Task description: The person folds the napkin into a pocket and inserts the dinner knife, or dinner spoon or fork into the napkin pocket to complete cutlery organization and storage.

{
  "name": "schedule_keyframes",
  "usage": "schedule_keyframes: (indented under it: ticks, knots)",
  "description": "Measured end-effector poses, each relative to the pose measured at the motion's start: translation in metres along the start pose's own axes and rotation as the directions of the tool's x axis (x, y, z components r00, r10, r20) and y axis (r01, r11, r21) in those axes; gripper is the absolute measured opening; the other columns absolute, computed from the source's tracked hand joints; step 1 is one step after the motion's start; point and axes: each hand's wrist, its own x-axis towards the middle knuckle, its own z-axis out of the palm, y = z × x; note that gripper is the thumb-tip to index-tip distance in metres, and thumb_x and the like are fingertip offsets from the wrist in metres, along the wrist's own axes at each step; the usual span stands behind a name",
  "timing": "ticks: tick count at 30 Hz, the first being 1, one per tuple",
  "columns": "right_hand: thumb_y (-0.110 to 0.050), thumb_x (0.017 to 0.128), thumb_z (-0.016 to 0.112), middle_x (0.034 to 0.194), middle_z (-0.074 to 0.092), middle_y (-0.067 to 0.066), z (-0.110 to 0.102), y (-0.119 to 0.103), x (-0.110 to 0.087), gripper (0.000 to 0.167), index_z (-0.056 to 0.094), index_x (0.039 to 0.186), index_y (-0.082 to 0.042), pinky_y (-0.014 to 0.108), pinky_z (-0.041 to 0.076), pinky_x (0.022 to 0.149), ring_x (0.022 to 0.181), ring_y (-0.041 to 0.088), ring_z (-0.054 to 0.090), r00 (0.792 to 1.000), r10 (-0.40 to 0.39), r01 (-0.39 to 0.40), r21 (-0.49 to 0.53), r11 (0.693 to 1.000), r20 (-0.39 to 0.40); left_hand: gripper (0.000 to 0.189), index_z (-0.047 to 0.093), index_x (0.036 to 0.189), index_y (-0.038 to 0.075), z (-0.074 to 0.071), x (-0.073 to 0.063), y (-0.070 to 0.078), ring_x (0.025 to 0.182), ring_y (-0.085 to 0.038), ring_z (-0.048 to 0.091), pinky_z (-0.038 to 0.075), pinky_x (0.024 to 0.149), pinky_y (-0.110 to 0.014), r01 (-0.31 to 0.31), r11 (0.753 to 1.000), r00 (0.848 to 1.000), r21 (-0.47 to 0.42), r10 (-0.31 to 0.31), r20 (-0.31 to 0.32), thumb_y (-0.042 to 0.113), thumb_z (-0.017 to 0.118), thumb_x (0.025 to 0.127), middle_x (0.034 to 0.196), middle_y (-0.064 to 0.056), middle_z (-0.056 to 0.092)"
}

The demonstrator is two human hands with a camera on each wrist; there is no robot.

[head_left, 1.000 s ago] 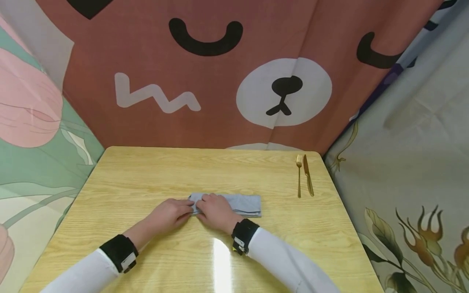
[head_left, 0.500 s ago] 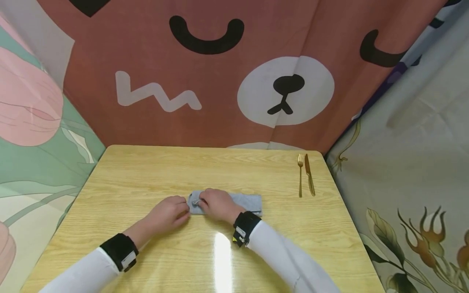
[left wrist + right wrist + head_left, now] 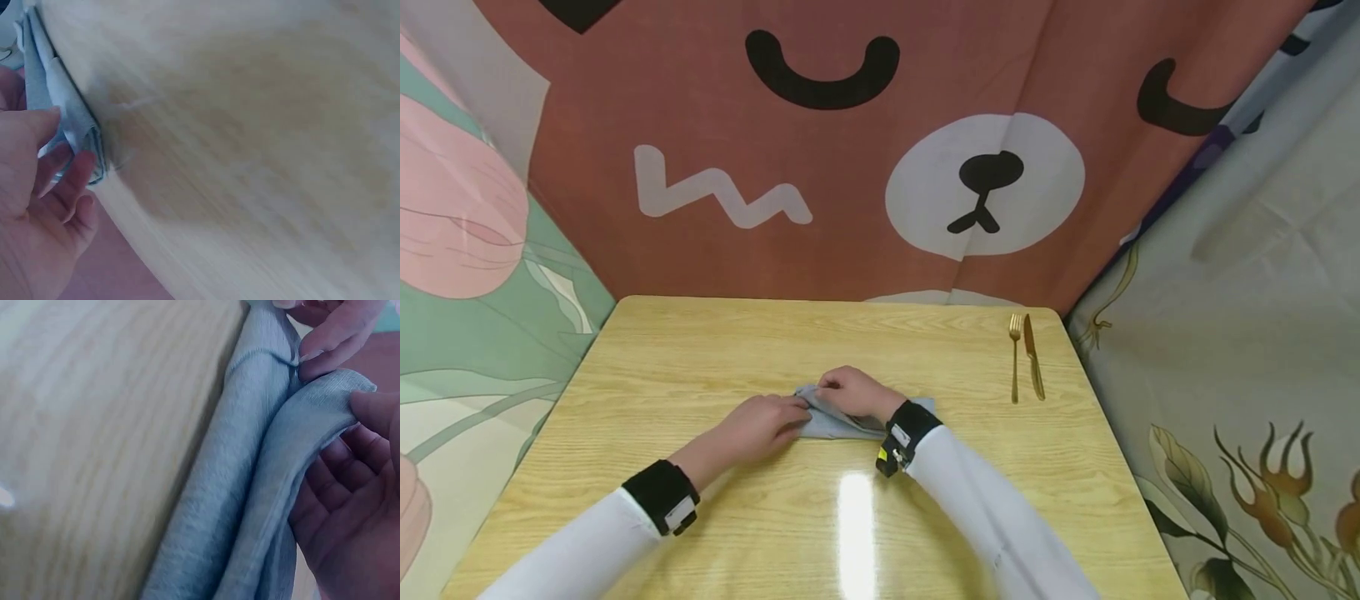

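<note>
A grey-blue cloth napkin [image 3: 833, 427], folded into a long strip, lies across the middle of the table. My left hand [image 3: 762, 427] holds its left end; in the left wrist view the thumb and fingers close about the layered corner of the napkin [image 3: 70, 109]. With my right hand [image 3: 859, 392] I pinch a loose layer and lift it away from the rest. The right wrist view shows the napkin [image 3: 209, 469] with that raised flap between the right thumb [image 3: 375, 412] and fingers, and a gap beneath it.
A gold fork [image 3: 1014, 358] and a gold knife [image 3: 1033, 360] lie side by side at the table's far right. Patterned curtains [image 3: 737, 258] hang close behind the wooden table [image 3: 700, 350] and along both sides.
My right hand has moved up and slightly right, raising a layer of the napkin into a flap. My left hand has shifted slightly right onto the napkin's left end.
</note>
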Motion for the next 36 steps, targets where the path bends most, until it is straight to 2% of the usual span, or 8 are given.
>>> schedule_keyframes:
  ticks: [4,9,14,19,23,28,33,36]
  knots:
    - [-0.025,0.106,0.057,0.073,0.054,-0.004,-0.004,0.001,0.004,0.021,0.072,0.098,-0.013,0.025,0.042,0.067,0.066,0.012,0.05,0.999,0.034,-0.034,0.079,0.996,0.003,0.028,0.072,0.126,0.013,-0.004,0.008,0.002,0.114,-0.021,0.069,0.058,0.094,-0.041,0.048,0.998,0.997,-0.04,-0.045,0.069,0.018,0.068,0.099,0.126,-0.005,0.069]
    - [-0.025,0.106,0.058,0.085,0.059,-0.004,-0.006,0.005,0.008,0.018,0.073,0.104,-0.013,0.024,0.043,0.072,0.077,0.012,0.053,0.996,0.086,-0.083,0.135,0.987,-0.021,0.02,0.072,0.117,0.015,-0.007,0.015,0.003,0.092,-0.009,0.062,0.056,0.081,-0.033,0.118,0.991,0.986,-0.065,-0.109,0.13,0.02,0.069,0.099,0.11,0.001,0.061]
    - [-0.023,0.104,0.061,0.082,0.057,-0.004,-0.007,0.008,0.01,0.016,0.071,0.111,-0.013,0.025,0.041,0.063,0.067,0.011,0.048,0.991,0.134,-0.129,0.24,0.962,-0.006,0.004,0.069,0.1,0.02,-0.011,0.019,0.002,0.082,-0.006,0.054,0.05,0.075,-0.028,0.173,0.981,0.973,-0.092,-0.155,0.17,0.022,0.07,0.097,0.101,0.007,0.059]
    - [-0.021,0.102,0.064,0.081,0.059,-0.004,-0.009,0.007,0.01,0.014,0.071,0.112,-0.014,0.024,0.041,0.059,0.062,0.01,0.048,0.99,0.142,-0.14,0.292,0.946,0.016,0.004,0.067,0.097,0.022,-0.012,0.019,-0.001,0.083,-0.005,0.055,0.05,0.076,-0.029,0.191,0.969,0.972,-0.154,-0.164,0.169,0.021,0.071,0.097,0.096,0.01,0.062]
    - [-0.023,0.101,0.066,0.086,0.062,-0.003,-0.008,0.003,0.009,0.014,0.072,0.111,-0.014,0.024,0.043,0.061,0.065,0.011,0.052,0.996,0.082,-0.088,0.228,0.97,0.036,0.004,0.069,0.098,0.021,-0.012,0.016,-0.004,0.084,-0.003,0.056,0.051,0.076,-0.027,0.193,0.961,0.975,-0.199,-0.164,0.152,0.024,0.071,0.098,0.097,0.012,0.063]
    - [-0.025,0.103,0.063,0.098,0.067,-0.001,-0.007,-0.011,0.004,0.013,0.07,0.113,-0.019,0.025,0.048,0.074,0.082,0.011,0.058,0.997,0.001,-0.007,0.08,0.997,0.079,0.009,0.068,0.099,0.018,-0.013,0.012,-0.005,0.081,-0.004,0.055,0.049,0.074,-0.025,0.185,0.953,0.979,-0.238,-0.159,0.127,0.027,0.068,0.101,0.093,0.011,0.062]
    - [-0.027,0.105,0.06,0.108,0.071,-0.005,-0.004,-0.022,-0.003,0.014,0.069,0.116,-0.025,0.025,0.05,0.083,0.092,0.009,0.061,0.994,-0.033,0.041,-0.068,0.997,0.104,0.007,0.069,0.102,0.018,-0.015,0.01,-0.004,0.079,-0.004,0.055,0.049,0.073,-0.025,0.199,0.946,0.977,-0.257,-0.172,0.123,0.024,0.065,0.102,0.091,0.011,0.063]
    - [-0.024,0.105,0.059,0.11,0.072,-0.008,-0.003,-0.025,-0.005,0.015,0.072,0.113,-0.024,0.024,0.05,0.087,0.095,0.007,0.062,0.993,-0.048,0.06,-0.104,0.993,0.106,0.005,0.069,0.101,0.02,-0.015,0.009,-0.004,0.077,-0.003,0.054,0.049,0.072,-0.024,0.2,0.949,0.977,-0.244,-0.173,0.128,0.023,0.065,0.102,0.09,0.012,0.063]
